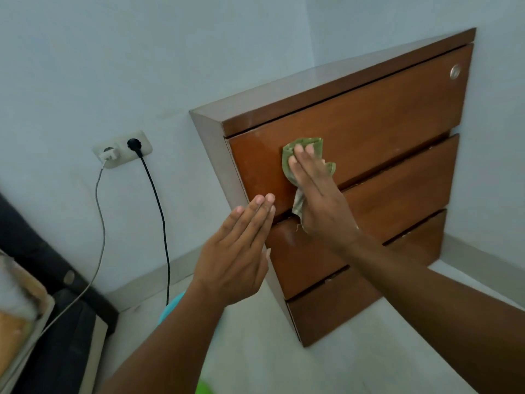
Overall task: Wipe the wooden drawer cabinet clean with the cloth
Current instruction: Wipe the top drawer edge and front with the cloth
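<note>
1. Pressing flat against the top drawer front, the right hand is seen with fingers extended and held together, a green cloth being pinned beneath the palm and fingers rather than gripped in a fist.
2. Cloth: crumpled, green, visible above the fingertips, at the right of the hand and trailing below the palm toward the gap between the top and middle drawers.
3. Left hand: held open and flat, fingers together and straight, nothing held; the fingertips are placed at the lower left corner of the top drawer, near the cabinet's left edge. Whether contact is made cannot be told.
4. Wooden drawer cabinet: brown, three drawers stacked, set in a corner against pale walls, its top surface bare. A round lock is fitted at the upper right of the top drawer.
5. Middle drawer and bottom drawer: both partly covered by the right forearm.
6. Wall socket: located left of the cabinet, with a white charger and a black plug inserted; a grey cable and a black cable hang down from them.
</note>
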Demonstrator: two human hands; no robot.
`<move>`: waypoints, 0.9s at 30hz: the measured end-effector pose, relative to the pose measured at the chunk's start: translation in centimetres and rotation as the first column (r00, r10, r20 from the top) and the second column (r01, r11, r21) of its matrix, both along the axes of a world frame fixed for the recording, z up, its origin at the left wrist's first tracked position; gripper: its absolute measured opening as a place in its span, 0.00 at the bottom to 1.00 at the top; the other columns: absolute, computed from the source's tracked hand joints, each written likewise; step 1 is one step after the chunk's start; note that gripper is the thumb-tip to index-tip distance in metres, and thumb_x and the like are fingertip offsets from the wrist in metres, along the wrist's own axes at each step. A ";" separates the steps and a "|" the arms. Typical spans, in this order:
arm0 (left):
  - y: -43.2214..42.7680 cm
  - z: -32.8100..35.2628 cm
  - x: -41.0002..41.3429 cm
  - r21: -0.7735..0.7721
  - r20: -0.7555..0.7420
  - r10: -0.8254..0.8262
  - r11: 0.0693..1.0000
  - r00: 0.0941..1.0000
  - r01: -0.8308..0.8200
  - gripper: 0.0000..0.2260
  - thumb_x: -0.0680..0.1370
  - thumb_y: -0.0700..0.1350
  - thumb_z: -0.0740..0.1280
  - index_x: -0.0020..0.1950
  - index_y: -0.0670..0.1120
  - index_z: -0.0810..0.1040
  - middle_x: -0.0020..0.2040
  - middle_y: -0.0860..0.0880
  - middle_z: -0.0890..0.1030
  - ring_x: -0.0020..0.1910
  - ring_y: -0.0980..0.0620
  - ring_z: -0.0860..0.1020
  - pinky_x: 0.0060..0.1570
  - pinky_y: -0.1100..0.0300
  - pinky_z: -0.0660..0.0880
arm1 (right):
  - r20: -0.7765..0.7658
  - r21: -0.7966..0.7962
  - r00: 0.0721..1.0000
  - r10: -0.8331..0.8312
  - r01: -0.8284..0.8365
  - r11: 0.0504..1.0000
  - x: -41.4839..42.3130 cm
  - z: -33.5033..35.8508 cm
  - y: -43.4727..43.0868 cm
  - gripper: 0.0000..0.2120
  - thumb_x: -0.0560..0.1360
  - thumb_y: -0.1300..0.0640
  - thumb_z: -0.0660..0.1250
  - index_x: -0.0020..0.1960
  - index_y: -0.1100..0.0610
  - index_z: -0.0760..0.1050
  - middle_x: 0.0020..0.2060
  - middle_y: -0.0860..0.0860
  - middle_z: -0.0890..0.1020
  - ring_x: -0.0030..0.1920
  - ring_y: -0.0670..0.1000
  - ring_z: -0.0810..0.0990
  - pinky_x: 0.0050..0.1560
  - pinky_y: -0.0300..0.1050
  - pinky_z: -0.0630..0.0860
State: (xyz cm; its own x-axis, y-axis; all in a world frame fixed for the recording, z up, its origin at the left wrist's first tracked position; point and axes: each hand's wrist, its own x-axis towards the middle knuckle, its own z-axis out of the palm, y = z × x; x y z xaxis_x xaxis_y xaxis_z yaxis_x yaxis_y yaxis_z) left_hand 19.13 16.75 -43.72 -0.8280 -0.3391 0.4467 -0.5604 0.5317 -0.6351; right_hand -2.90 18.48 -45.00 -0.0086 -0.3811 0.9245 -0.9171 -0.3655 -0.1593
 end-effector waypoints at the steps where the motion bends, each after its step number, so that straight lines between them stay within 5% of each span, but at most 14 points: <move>1: -0.1 -0.2 -0.1 0.006 -0.008 0.001 1.000 1.000 -0.001 0.32 0.82 0.53 0.59 0.83 0.39 0.57 0.84 0.41 0.53 0.84 0.44 0.50 0.82 0.48 0.46 | -0.028 0.012 1.000 -0.013 0.013 1.000 -0.5 -1.5 -0.1 0.30 0.79 0.72 0.63 0.78 0.65 0.58 0.79 0.59 0.60 0.80 0.60 0.56 0.76 0.64 0.61; 4: -0.1 -1.0 -0.2 0.024 -0.034 0.015 1.000 0.999 -0.014 0.33 0.83 0.54 0.58 0.84 0.40 0.56 0.85 0.42 0.51 0.84 0.44 0.48 0.82 0.48 0.46 | -0.075 0.093 0.997 -0.015 0.022 0.995 -2.2 -5.9 1.2 0.36 0.74 0.74 0.67 0.78 0.62 0.57 0.78 0.58 0.60 0.80 0.59 0.58 0.75 0.63 0.64; 7: 0.2 -2.1 -0.6 0.042 -0.051 0.033 0.999 0.998 -0.030 0.33 0.83 0.54 0.58 0.84 0.40 0.55 0.85 0.42 0.50 0.84 0.44 0.48 0.82 0.48 0.48 | -0.009 0.147 1.000 -0.001 0.002 0.989 -2.6 -7.1 2.5 0.26 0.79 0.66 0.61 0.76 0.63 0.64 0.75 0.59 0.67 0.78 0.59 0.63 0.71 0.64 0.70; 10: 0.1 -2.5 -0.4 0.034 -0.049 0.021 0.999 0.999 -0.019 0.34 0.83 0.54 0.59 0.84 0.40 0.55 0.85 0.42 0.51 0.84 0.44 0.49 0.82 0.47 0.49 | 0.135 0.028 0.990 0.052 -0.057 0.998 -0.7 -3.4 2.8 0.21 0.85 0.59 0.50 0.73 0.67 0.69 0.73 0.61 0.70 0.76 0.60 0.65 0.74 0.60 0.68; 12: -0.1 -2.1 0.3 0.008 -0.029 0.014 1.000 0.999 -0.014 0.34 0.82 0.54 0.60 0.84 0.40 0.55 0.85 0.42 0.51 0.84 0.45 0.49 0.82 0.48 0.48 | 0.164 -0.077 0.981 0.102 -0.090 0.993 0.9 0.5 2.4 0.20 0.85 0.61 0.52 0.74 0.68 0.66 0.74 0.63 0.68 0.77 0.61 0.63 0.78 0.57 0.62; 17: -0.9 0.2 3.8 -0.019 -0.083 0.107 0.994 0.991 -0.109 0.35 0.82 0.56 0.54 0.84 0.39 0.50 0.85 0.40 0.48 0.84 0.42 0.49 0.82 0.46 0.46 | -0.121 -0.052 0.989 0.091 -0.098 0.994 3.3 2.5 -0.8 0.32 0.76 0.73 0.63 0.78 0.64 0.59 0.78 0.59 0.61 0.80 0.59 0.56 0.80 0.57 0.50; 22: -0.5 0.8 3.8 -0.026 0.018 0.056 0.998 0.998 -0.056 0.36 0.81 0.55 0.58 0.84 0.40 0.51 0.85 0.41 0.49 0.84 0.44 0.48 0.82 0.47 0.46 | -0.353 0.090 0.928 0.123 -0.097 0.991 1.4 -6.2 1.0 0.33 0.73 0.72 0.69 0.76 0.63 0.65 0.76 0.58 0.66 0.77 0.59 0.63 0.75 0.63 0.65; 27: 0.3 0.0 0.9 -0.011 0.021 0.064 0.998 0.998 -0.063 0.36 0.82 0.57 0.58 0.84 0.40 0.52 0.85 0.42 0.47 0.84 0.44 0.44 0.82 0.48 0.42 | -0.098 0.089 0.992 0.080 -0.071 0.993 1.2 -6.1 2.6 0.28 0.74 0.71 0.70 0.73 0.66 0.69 0.72 0.61 0.72 0.75 0.59 0.67 0.73 0.61 0.68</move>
State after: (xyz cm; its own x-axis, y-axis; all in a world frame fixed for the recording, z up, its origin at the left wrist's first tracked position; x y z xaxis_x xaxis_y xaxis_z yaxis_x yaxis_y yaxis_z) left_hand 20.02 17.07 -43.71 -0.8142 -0.3867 0.4330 -0.5791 0.4888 -0.6525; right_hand -1.66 21.05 -51.08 0.1150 -0.4548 0.8831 -0.9003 -0.4234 -0.1008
